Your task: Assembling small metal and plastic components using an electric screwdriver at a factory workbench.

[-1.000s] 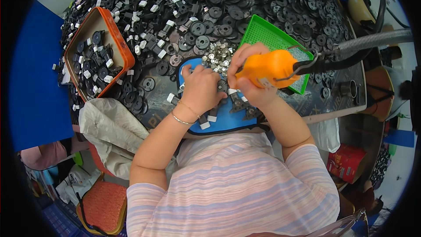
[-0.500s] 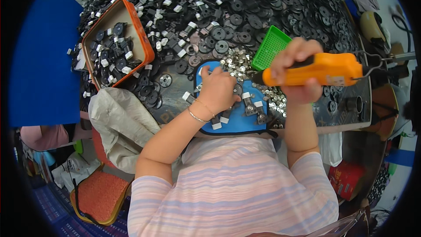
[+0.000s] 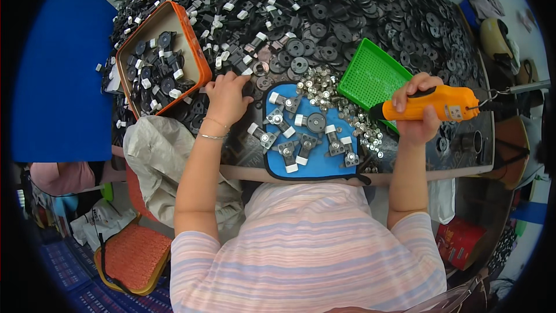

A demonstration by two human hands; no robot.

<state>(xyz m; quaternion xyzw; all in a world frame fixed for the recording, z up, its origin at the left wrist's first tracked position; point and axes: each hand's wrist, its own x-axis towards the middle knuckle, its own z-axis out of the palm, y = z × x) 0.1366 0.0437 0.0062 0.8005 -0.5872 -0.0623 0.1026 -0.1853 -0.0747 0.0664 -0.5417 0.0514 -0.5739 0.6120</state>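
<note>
My right hand point(image 3: 416, 107) is wrapped round an orange electric screwdriver point(image 3: 454, 103), whose dark nose reaches over the edge of the green mesh basket point(image 3: 370, 78). Beside the loose black discs, left of the blue mat point(image 3: 321, 165), my left hand point(image 3: 227, 99) is open with its fingers spread, and I see nothing in it. On the mat lie several black assemblies with white tabs, one of them with a round black disc point(image 3: 316, 122). Small shiny metal screws point(image 3: 318, 86) are heaped at the mat's upper right edge.
A large heap of black discs and white-tabbed parts point(image 3: 341, 8) covers the far side of the table. An orange-rimmed tin point(image 3: 201, 65) with similar parts stands at the left. Pale cloth point(image 3: 165, 156) hangs over the near left edge. A metal rod point(image 3: 528, 87) holds the screwdriver's hanger at right.
My left hand has left the mat and moved left to the loose parts, uncovering the assemblies. My right hand has drawn the screwdriver rightward off the mat. The green basket appears shifted slightly.
</note>
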